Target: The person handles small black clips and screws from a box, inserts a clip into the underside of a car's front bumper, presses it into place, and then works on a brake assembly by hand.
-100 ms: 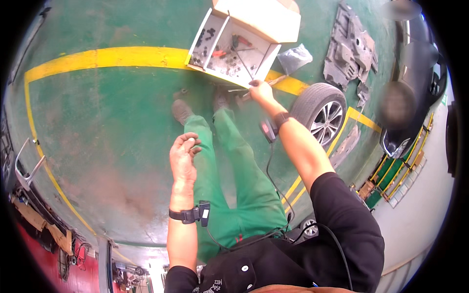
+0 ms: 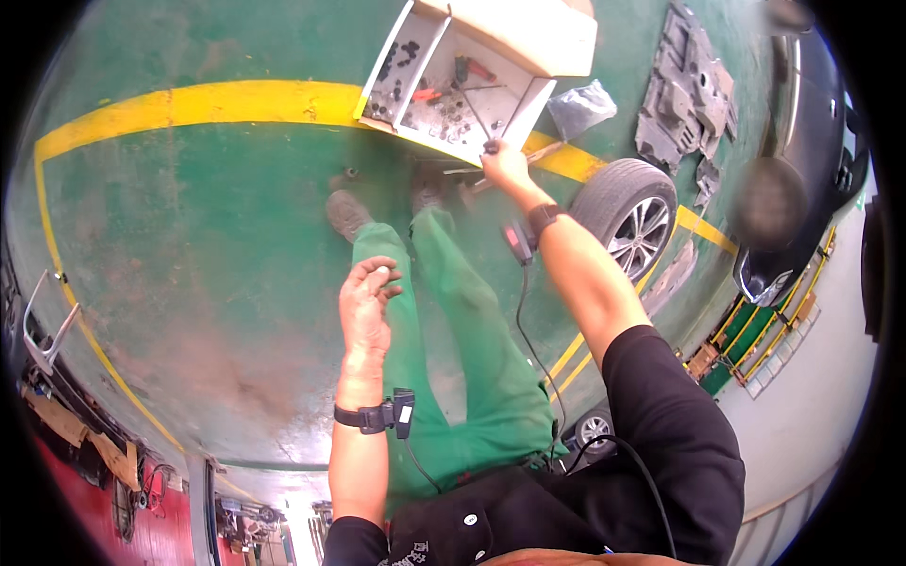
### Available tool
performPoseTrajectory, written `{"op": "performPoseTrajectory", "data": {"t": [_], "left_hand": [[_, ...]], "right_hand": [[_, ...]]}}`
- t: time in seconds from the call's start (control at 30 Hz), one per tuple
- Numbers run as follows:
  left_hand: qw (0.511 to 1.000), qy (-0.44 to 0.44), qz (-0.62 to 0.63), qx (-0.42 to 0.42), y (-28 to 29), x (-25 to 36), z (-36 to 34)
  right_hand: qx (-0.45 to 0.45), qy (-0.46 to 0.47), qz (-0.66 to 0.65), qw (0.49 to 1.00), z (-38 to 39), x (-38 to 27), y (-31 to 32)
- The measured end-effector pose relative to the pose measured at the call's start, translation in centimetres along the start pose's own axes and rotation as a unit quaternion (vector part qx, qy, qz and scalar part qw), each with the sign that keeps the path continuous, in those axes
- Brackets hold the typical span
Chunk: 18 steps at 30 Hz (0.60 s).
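At the front edge of a white box (image 2: 445, 141), my right hand (image 2: 507, 167) is closed around the dark handle of a long thin screwdriver-like tool (image 2: 478, 115). Its slim shaft slants up into the box. Inside lie red-handled pliers (image 2: 478, 70), a small orange-red piece (image 2: 427, 94) and many small clips or fasteners (image 2: 448, 125). A narrow left compartment holds black clips (image 2: 406, 55). Over my green trousers, my left hand (image 2: 368, 302) is raised with fingers curled toward the thumb; whatever it may hold is too small to make out.
Right of the box lies a clear plastic bag (image 2: 580, 108), with a car wheel (image 2: 628, 215) nearer me. Farther right are a grey undertray panel (image 2: 684, 90) and a dark car (image 2: 807, 123). Yellow lines (image 2: 255, 102) cross the green floor. Cables hang by my waist.
The box has shifted slightly up and right in the picture. My left hand has drifted a little right, and the tool's shaft tilts slightly differently in my right hand.
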<state>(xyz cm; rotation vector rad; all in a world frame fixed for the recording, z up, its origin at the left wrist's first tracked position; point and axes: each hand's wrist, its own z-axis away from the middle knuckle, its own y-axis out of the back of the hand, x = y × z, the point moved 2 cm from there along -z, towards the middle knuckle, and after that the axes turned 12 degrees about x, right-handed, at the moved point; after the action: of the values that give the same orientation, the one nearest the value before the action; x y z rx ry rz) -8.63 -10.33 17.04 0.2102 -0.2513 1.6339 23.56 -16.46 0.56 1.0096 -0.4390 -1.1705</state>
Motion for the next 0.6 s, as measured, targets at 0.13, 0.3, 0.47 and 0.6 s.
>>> {"op": "performPoseTrajectory", "data": {"t": [0.13, 0.3, 0.47, 0.6], "left_hand": [[0.998, 0.059, 0.037, 0.002, -2.7, -4.3, -7.8], [0.993, 0.104, 0.060, 0.002, -5.2, -6.6, -12.5], [0.995, 0.070, 0.059, -0.039, -7.2, -3.3, -12.7], [0.994, 0.085, 0.071, 0.007, -6.5, -2.9, -13.7]], "right_hand": [[0.081, 0.073, -0.049, 0.993, -7.3, -3.0, -5.2], [0.088, 0.173, -0.105, 0.975, -13.8, -11.4, -10.4], [0.304, 0.267, 0.134, 0.905, -19.0, -16.3, -19.0], [0.092, 0.285, 0.198, 0.933, -20.0, -17.8, -19.6]]}}
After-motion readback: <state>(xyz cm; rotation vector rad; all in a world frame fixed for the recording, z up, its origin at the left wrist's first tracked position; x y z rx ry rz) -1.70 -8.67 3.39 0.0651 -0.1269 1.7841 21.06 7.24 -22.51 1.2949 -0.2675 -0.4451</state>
